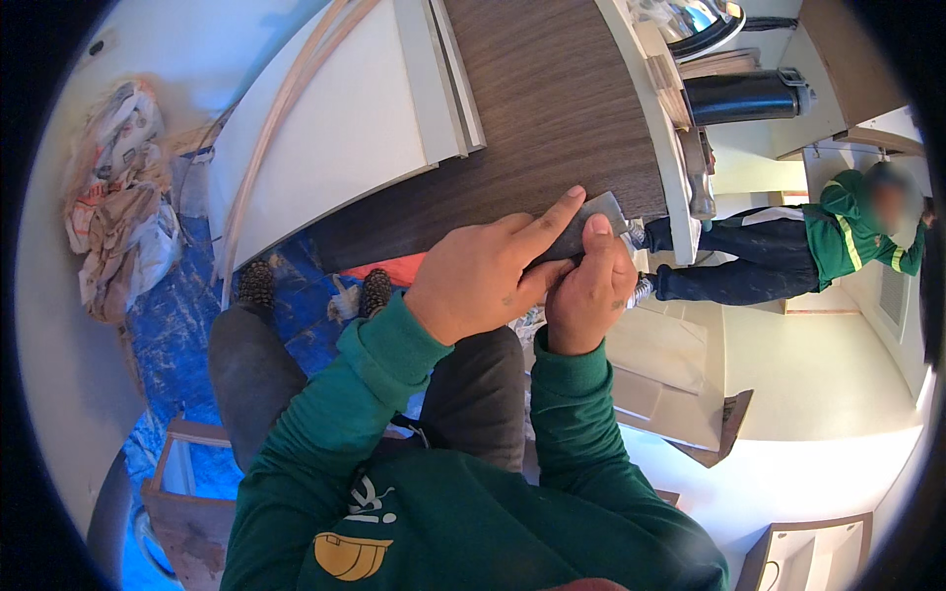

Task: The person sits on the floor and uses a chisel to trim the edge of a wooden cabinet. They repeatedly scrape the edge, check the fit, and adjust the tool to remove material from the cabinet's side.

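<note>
Both my hands meet on a small dark grey flat piece (pixel 605 209) over the dark wood-grain board (pixel 547 108), near its right end. My left hand (pixel 493 276) has its index finger stretched along the piece and its other fingers curled around it. My right hand (pixel 591 291) grips the same piece from the right, thumb on top. Whether the piece rests on the board is unclear. The board's pale edge strip (pixel 641 118) runs along the right side.
White panels (pixel 325 118) with wooden strips lie upper left. Crumpled bags (pixel 113 197) are beside blue floor sheeting (pixel 172 335). A wooden box (pixel 202 507) is lower left. A black cylinder (pixel 739 98) is upper right. A co-worker in green (pixel 838 246) is at right, near cardboard (pixel 670 364).
</note>
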Action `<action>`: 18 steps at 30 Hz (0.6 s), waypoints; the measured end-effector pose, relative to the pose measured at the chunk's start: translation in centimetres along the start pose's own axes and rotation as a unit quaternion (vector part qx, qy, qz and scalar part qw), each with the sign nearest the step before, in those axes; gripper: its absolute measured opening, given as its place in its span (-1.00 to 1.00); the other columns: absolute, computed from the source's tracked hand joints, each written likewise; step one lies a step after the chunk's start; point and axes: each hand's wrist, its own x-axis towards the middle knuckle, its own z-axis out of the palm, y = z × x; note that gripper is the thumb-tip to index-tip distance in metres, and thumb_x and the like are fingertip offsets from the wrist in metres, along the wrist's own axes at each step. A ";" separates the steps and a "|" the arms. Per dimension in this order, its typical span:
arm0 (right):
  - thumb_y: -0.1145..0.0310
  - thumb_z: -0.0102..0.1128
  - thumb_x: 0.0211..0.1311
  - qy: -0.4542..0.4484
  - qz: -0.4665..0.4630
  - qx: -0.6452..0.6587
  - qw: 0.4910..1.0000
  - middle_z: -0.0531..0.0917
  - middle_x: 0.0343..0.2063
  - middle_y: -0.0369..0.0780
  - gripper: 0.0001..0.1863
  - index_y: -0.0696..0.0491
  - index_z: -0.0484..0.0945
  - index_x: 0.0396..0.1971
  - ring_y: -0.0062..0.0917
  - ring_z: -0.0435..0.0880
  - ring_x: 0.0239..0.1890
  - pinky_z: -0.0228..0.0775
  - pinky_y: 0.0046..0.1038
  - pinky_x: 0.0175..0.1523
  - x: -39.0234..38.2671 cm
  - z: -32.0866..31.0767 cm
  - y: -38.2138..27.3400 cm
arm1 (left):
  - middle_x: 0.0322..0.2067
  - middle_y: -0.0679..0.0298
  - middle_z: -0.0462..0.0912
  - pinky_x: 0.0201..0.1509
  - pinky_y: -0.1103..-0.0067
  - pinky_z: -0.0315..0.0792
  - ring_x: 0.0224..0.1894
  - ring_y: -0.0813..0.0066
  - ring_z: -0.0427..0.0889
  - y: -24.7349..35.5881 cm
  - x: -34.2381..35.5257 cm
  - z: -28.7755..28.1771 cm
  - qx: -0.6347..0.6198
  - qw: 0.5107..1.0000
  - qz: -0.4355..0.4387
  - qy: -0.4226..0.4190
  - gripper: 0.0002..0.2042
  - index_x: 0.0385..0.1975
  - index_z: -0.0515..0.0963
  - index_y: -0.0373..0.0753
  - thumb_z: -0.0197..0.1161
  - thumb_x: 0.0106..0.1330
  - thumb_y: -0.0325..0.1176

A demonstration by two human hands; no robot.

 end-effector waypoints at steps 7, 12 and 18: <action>0.28 0.12 0.47 0.000 0.025 0.012 1.000 0.37 -0.72 -0.42 -0.53 0.08 0.38 -0.72 -0.76 0.29 -0.64 0.08 -0.55 -0.55 -0.4 0.4 0.0 | -0.37 0.10 0.65 -0.34 0.29 0.52 -0.39 0.05 0.65 -0.6 -0.1 -0.2 0.011 1.000 0.016 0.006 -0.25 0.45 0.26 -0.05 0.40 0.22 -0.27; 0.28 0.11 0.48 -0.002 0.022 -0.006 1.000 0.35 -0.72 -0.42 -0.52 0.08 0.37 -0.72 -0.76 0.27 -0.63 0.05 -0.55 -0.54 -0.3 0.1 0.3 | -0.37 0.11 0.65 -0.34 0.29 0.52 -0.39 0.06 0.65 -0.4 -0.1 -0.3 0.006 1.000 0.018 0.008 -0.26 0.44 0.27 -0.07 0.40 0.22 -0.26; 0.29 0.10 0.48 -0.008 0.047 0.007 0.999 0.34 -0.72 -0.43 -0.52 0.07 0.35 -0.72 -0.76 0.23 -0.62 0.04 -0.53 -0.53 -0.7 0.3 0.3 | -0.38 0.12 0.65 -0.35 0.30 0.52 -0.39 0.07 0.65 -0.6 -0.3 -0.3 0.000 1.000 0.009 0.005 -0.26 0.44 0.28 -0.08 0.41 0.22 -0.26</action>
